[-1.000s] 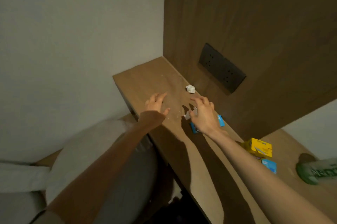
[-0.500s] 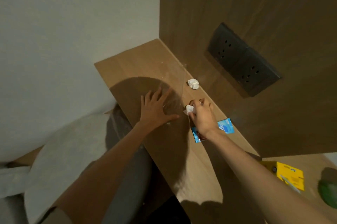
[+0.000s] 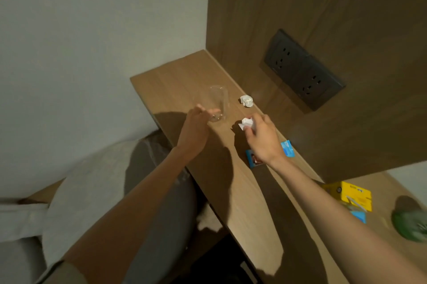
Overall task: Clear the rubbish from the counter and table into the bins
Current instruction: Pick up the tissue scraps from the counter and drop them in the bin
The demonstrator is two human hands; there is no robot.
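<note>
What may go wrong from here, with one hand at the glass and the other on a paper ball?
1. The left hand is at the foot of the clear glass, which is hard to see in this dim light; a push may tip it over.
2. The right hand pinches one paper ball; the second paper ball by the wall may be forgotten.
3. The blue packet lies partly under the right wrist and may be swept off.
</note>
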